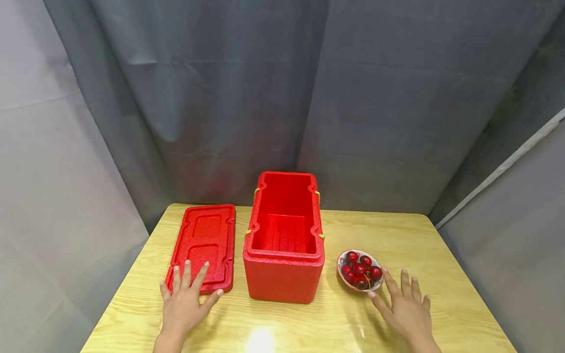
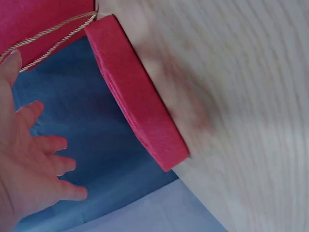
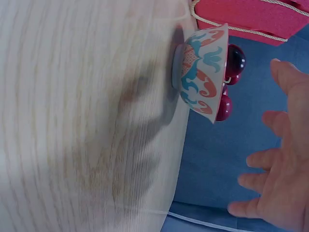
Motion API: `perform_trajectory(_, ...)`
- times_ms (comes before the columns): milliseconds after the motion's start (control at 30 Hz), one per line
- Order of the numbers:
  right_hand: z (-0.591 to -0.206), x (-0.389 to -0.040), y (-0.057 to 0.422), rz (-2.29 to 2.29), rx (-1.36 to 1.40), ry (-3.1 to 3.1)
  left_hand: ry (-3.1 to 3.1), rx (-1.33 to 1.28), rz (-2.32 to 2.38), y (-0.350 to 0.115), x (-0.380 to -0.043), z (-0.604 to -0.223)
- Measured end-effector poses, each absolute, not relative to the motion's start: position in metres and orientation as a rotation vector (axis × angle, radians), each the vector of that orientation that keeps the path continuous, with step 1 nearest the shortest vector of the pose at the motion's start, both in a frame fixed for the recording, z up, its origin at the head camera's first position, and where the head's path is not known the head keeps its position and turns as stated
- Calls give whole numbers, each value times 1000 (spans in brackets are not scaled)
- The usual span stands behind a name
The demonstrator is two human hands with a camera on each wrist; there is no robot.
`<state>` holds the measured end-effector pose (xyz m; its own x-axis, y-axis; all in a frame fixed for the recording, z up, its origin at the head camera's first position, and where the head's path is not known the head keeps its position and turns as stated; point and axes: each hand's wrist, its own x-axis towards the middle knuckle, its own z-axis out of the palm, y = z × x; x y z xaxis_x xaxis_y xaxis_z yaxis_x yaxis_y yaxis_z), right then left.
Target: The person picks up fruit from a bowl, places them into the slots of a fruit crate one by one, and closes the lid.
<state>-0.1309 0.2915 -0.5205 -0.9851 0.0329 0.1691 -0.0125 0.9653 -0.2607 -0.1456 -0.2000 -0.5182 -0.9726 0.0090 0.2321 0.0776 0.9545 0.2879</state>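
Note:
In the head view a red foam box stands upright with its top uncovered and its inside bare. Its red lid lies flat to the left, recessed side up. My left hand hovers with spread fingers over the lid's near edge, holding nothing. To the right of the box is a small patterned bowl heaped with several dark red cherries, one with a stem showing. My right hand is spread beside the bowl's near right side, its thumb and forefinger close to the rim, with nothing in it.
The wooden table bears the box, lid and bowl. Yellow cord runs along the sides of the box. Grey curtains hang behind the table and at both sides.

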Motion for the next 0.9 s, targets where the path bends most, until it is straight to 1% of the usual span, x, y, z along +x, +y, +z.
perform_trajectory(133, -519, -129, 290, 454, 33, -2848, -2824, -102, -498, -191, -144, -513)
perform_trajectory(367, -519, -132, 283, 612, 74, -2667, -2742, -89, -641, -178, -144, -505)
perform_trajectory(700, -530, -131, 273, 1066, -81, -2529, -2607, -64, -871, -162, -139, -500)
perform_trajectory(900, -536, -132, 266, 1192, -181, -2464, -2475, -114, -1149, -139, -138, -498)
